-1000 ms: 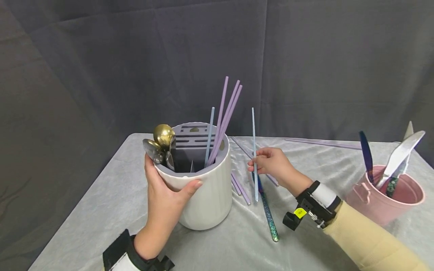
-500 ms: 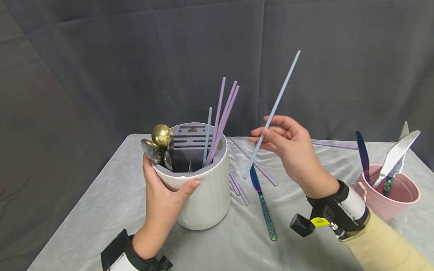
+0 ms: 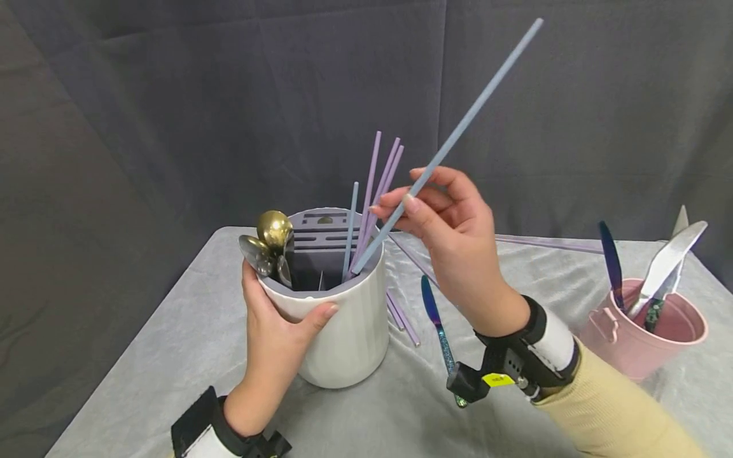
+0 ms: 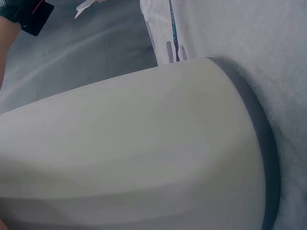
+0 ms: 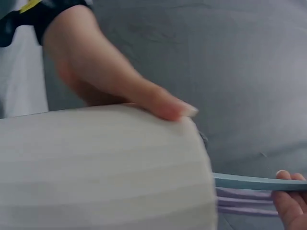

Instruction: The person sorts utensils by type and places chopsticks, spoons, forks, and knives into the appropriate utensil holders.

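Note:
A white utensil holder (image 3: 349, 343) with a grey slotted insert stands on the cloth. My left hand (image 3: 280, 337) grips its near left side, thumb along the front below the rim. Between thumb and fingers, my right hand (image 3: 458, 235) pinches a light blue chopstick (image 3: 487, 92), tilted, its lower end at the holder's right compartment. In the right wrist view this chopstick (image 5: 249, 182) runs past the rim. Inside that compartment stand another blue chopstick (image 3: 352, 222) and several purple chopsticks (image 3: 373, 165). Spoons, including a gold one (image 3: 273, 228), lean at the left rim.
Right of the holder, purple chopsticks (image 3: 408, 322) and a blue-green table knife (image 3: 432, 305) lie on the grey cloth, partly behind the right arm. Further right stands a pink bucket (image 3: 624, 346) with several knives. Another purple chopstick (image 3: 550, 243) lies along the back edge.
My right hand has lifted the blue chopstick from over the cloth, tilted it, and carried it left to the holder's rim. My left hand stays on the holder.

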The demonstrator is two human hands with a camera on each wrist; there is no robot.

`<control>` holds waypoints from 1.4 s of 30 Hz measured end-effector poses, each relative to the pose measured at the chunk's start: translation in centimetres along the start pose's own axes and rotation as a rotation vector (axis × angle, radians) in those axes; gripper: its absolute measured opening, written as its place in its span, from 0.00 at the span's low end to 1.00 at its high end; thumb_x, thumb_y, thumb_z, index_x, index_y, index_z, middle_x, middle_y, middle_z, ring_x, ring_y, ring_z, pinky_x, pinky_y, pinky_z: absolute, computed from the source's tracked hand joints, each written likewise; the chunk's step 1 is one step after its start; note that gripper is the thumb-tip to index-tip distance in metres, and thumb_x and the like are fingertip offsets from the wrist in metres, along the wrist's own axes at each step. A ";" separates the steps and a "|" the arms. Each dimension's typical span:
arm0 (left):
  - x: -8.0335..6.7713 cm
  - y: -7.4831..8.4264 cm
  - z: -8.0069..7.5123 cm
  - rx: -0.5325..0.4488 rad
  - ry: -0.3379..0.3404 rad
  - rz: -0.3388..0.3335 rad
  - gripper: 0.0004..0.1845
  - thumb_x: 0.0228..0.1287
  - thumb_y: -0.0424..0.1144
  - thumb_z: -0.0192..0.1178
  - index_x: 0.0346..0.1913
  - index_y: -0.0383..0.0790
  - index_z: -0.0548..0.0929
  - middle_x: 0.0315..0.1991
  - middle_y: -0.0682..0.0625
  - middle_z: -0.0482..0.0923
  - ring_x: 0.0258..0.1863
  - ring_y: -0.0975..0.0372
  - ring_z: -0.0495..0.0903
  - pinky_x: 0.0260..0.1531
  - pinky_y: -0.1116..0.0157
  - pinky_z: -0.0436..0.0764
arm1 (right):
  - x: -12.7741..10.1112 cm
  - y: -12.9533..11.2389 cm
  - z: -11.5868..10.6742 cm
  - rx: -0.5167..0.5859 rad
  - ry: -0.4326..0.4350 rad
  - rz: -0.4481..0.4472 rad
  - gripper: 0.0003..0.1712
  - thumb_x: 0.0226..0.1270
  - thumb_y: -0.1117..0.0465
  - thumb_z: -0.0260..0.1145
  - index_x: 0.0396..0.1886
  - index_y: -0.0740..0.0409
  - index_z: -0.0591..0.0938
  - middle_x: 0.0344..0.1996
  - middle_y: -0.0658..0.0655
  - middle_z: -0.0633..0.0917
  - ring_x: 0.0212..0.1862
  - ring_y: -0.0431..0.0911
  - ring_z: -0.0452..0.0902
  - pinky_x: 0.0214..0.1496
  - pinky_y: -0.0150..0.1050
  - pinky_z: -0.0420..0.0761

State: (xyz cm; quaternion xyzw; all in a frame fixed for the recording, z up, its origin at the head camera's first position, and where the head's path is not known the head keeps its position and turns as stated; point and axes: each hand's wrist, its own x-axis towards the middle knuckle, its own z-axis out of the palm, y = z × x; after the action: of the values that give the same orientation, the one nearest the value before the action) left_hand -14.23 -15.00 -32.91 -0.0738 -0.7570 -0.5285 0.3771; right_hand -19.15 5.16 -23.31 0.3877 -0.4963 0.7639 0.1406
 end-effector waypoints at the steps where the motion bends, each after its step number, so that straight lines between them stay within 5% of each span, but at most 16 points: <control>1: 0.0 0.0 0.0 0.002 -0.001 0.000 0.68 0.41 0.74 0.66 0.76 0.37 0.45 0.72 0.42 0.55 0.69 0.55 0.57 0.66 0.53 0.56 | -0.1 0.3 0.2 -0.032 -0.028 0.001 0.17 0.67 0.80 0.52 0.52 0.65 0.74 0.38 0.54 0.87 0.41 0.50 0.85 0.50 0.47 0.81; 6: 0.0 -0.1 0.0 0.000 -0.012 -0.002 0.68 0.41 0.73 0.67 0.76 0.38 0.44 0.71 0.42 0.55 0.69 0.55 0.57 0.66 0.51 0.56 | -0.7 1.3 1.0 -0.145 -0.118 0.050 0.16 0.65 0.80 0.55 0.52 0.78 0.69 0.38 0.59 0.86 0.41 0.47 0.84 0.48 0.46 0.81; 11: 0.0 0.0 -0.1 0.012 -0.015 -0.006 0.68 0.41 0.74 0.66 0.76 0.38 0.43 0.72 0.43 0.53 0.69 0.55 0.56 0.66 0.51 0.56 | -1.2 1.7 1.5 -0.210 -0.166 0.104 0.17 0.64 0.81 0.57 0.52 0.78 0.70 0.37 0.70 0.84 0.41 0.49 0.84 0.49 0.47 0.81; 21: 0.0 -0.1 -0.1 -0.001 -0.019 0.001 0.68 0.42 0.73 0.66 0.76 0.39 0.43 0.72 0.43 0.54 0.68 0.55 0.57 0.65 0.53 0.57 | -2.0 2.1 1.3 -0.270 -0.200 0.128 0.20 0.62 0.82 0.58 0.54 0.79 0.70 0.39 0.69 0.83 0.43 0.51 0.84 0.51 0.44 0.80; 32: -0.1 -0.1 -0.1 0.011 -0.005 -0.023 0.69 0.41 0.74 0.66 0.76 0.38 0.43 0.73 0.42 0.52 0.69 0.55 0.56 0.66 0.51 0.55 | -2.9 3.0 -1.6 -0.259 -0.004 0.122 0.17 0.66 0.80 0.55 0.55 0.77 0.70 0.44 0.61 0.83 0.46 0.44 0.82 0.51 0.38 0.80; 42: -0.1 0.0 -0.1 0.010 -0.007 -0.026 0.69 0.41 0.74 0.66 0.76 0.38 0.43 0.73 0.42 0.52 0.70 0.56 0.55 0.67 0.51 0.54 | -4.0 8.6 -5.3 -0.369 0.157 0.499 0.13 0.68 0.75 0.59 0.50 0.76 0.73 0.40 0.64 0.82 0.37 0.36 0.81 0.44 0.31 0.80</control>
State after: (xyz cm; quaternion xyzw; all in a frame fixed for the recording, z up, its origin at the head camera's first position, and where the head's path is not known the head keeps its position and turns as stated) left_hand -14.12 -15.07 -33.00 -0.0638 -0.7618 -0.5293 0.3680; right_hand -24.07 6.39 -32.88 0.1621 -0.6938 0.6996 0.0547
